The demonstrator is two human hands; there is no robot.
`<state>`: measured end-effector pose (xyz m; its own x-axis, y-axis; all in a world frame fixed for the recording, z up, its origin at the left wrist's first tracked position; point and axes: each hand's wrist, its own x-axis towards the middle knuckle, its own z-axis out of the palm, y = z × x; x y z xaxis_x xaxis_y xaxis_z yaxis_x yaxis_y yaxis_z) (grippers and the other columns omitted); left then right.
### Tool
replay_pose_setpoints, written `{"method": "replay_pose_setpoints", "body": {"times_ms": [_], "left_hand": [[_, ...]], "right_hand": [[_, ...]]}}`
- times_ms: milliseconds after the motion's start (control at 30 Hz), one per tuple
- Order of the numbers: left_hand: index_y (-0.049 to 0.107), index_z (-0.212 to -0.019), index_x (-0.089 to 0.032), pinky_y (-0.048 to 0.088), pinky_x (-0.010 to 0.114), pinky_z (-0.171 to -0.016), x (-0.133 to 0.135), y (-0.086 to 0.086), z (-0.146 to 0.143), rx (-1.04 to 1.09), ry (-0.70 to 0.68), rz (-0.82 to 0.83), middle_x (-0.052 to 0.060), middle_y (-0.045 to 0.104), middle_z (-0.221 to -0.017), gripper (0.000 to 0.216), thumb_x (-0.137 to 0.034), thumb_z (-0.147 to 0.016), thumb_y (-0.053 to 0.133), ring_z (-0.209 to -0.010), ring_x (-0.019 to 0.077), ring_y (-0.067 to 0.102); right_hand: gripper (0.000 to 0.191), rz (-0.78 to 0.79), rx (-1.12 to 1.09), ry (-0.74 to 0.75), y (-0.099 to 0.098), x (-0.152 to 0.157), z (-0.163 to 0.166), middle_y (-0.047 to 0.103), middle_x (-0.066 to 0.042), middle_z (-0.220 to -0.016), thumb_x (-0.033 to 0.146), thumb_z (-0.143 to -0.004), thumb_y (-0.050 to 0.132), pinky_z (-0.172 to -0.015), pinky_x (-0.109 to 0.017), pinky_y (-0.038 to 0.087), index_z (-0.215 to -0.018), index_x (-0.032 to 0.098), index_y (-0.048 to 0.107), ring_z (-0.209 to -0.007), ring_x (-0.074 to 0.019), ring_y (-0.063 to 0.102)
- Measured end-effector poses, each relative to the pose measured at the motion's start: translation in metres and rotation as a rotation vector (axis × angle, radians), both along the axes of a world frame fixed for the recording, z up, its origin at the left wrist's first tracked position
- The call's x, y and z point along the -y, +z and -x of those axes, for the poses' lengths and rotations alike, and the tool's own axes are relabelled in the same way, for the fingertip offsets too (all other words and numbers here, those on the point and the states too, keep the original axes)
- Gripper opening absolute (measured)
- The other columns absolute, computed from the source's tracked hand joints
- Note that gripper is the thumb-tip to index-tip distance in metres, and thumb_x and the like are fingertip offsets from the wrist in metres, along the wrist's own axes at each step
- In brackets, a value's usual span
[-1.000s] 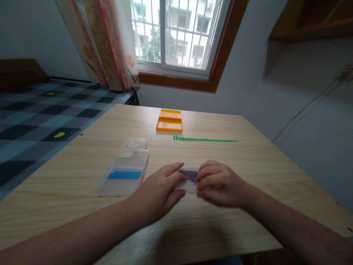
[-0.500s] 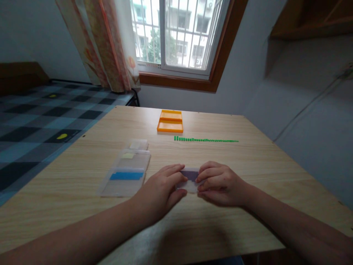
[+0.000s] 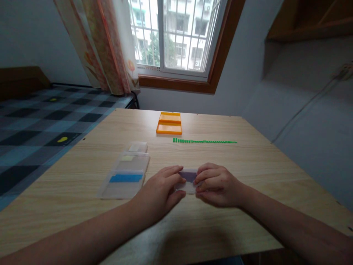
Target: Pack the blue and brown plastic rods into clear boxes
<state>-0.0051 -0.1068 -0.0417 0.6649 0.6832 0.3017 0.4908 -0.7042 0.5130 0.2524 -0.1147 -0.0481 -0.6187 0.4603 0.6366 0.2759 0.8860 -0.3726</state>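
Between my hands is a small clear plastic case (image 3: 190, 188) with a dark purple-grey strip inside. My left hand (image 3: 167, 186) grips its left end, thumb at the near edge and fingers at the far edge. My right hand (image 3: 216, 185) pinches the right end, its fingers covering that side. To the left lie several clear plastic cases in a row. The nearest, largest case (image 3: 121, 189) has a blue strip in it, and the middle case (image 3: 138, 162) holds a pale yellow piece. A smaller case (image 3: 139, 147) lies farthest back.
Beyond my hands, a long row of small green pieces (image 3: 193, 141) runs across the wooden table (image 3: 261, 198). An orange open box (image 3: 169, 128) lies near the far edge. A bed (image 3: 41, 136) with a checked cover stands to the left, below a window (image 3: 176, 40).
Both hands stay on the small clear case with nearly the same grip. The camera view has shifted slightly, and nothing on the table has visibly moved.
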Motion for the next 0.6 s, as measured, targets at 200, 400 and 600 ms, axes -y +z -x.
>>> {"method": "replay_pose_setpoints", "body": {"times_ms": [200, 400, 600], "left_hand": [[0.072, -0.105, -0.02, 0.05, 0.052, -0.109, 0.001, -0.001, 0.001, 0.018, -0.01, -0.013, 0.016, 0.064, -0.141, 0.017, -0.02, -0.088, 0.07, -0.132, 0.0317, 0.06], [0.066, -0.107, -0.019, 0.048, 0.055, -0.11, 0.002, 0.0, -0.001, -0.013, -0.007, 0.008, 0.019, 0.058, -0.147, 0.022, -0.015, -0.086, 0.07, -0.137, 0.034, 0.055], [0.062, -0.113, -0.02, 0.047, 0.054, -0.112, 0.001, -0.002, -0.004, -0.048, 0.004, 0.066, 0.018, 0.054, -0.151, 0.027, -0.013, -0.087, 0.07, -0.14, 0.0341, 0.053]], "right_hand": [[0.007, 0.018, -0.055, 0.0, -0.002, -0.003, -0.004, 0.077, -0.006, -0.096, 0.025, -0.088, 0.075, -0.086, -0.038, 0.057, -0.095, 0.022, 0.073, -0.09, -0.0196, 0.07], [0.03, 0.12, -0.038, -0.103, -0.004, -0.007, -0.02, 0.068, -0.013, -0.121, 0.042, -0.09, 0.073, -0.094, -0.043, 0.054, -0.112, 0.022, 0.07, -0.11, -0.0259, 0.065], [0.061, 0.181, 0.173, -0.097, -0.01, -0.006, -0.018, 0.06, -0.017, -0.132, 0.046, -0.074, 0.087, -0.099, -0.052, 0.05, -0.118, 0.022, 0.053, -0.122, -0.0328, 0.059]]}}
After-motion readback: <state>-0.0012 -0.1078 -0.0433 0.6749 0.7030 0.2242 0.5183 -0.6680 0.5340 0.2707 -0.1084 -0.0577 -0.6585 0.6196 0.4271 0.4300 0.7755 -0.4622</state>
